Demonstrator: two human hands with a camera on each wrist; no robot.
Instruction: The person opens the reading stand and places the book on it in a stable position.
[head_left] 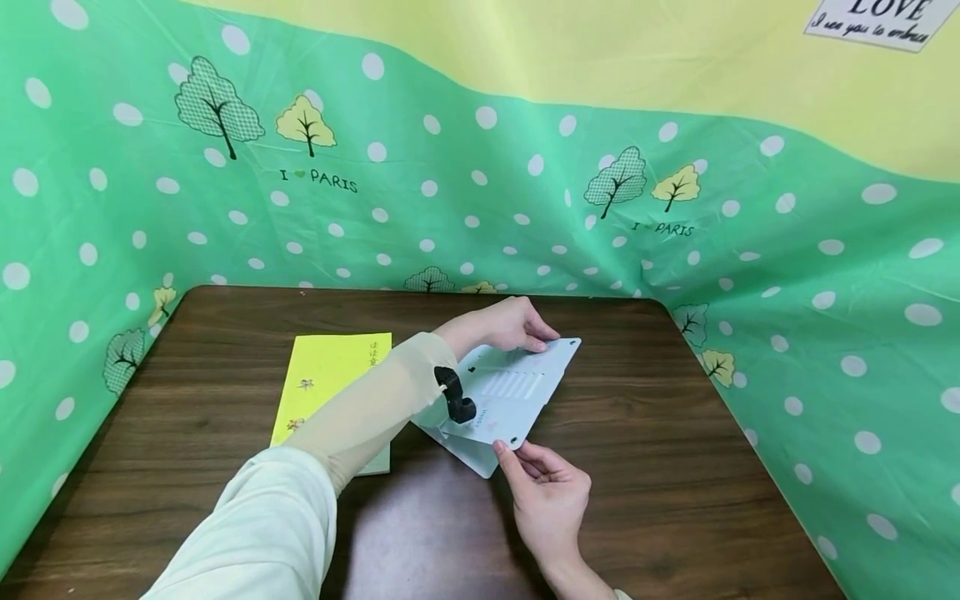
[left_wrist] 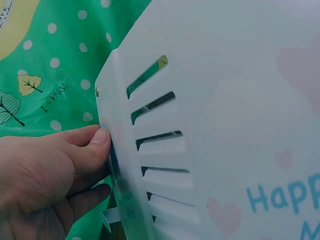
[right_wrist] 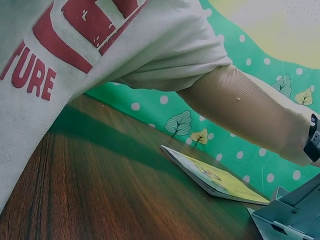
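Step in hand, as judged: setting the angle between the two panels of a light-blue folding stand (head_left: 517, 406) — whether it is being unfolded or folded cannot be told. The stand is the reference for all positions. It is held over the wood-grain tabletop (head_left: 675, 467), its upper panel tilted up from the lower panel (head_left: 476, 458). A yellow book (head_left: 330, 375) lies just to the left of the stand; a polka-dot curtain (head_left: 480, 167) hangs beyond it. The next move probably calls for an even swing of the upper panel, both edges guided together and the lower panel kept steady; uneven lift could twist the joint. Finger condition, left hand (head_left: 512, 323): at the stand's far edge, thumb and forefinger closed to a pinch on the sheet, beside the row of slots (left_wrist: 159, 141); the remaining fingers are bent. Finger condition, right hand (head_left: 551, 492): at the stand's near corner, thumb on the upper face, forefinger apparently beneath — gap reduced to the thickness of the panel — with the other fingers curled in. The right wrist view does not show this hand, so grip firmness cannot be told.
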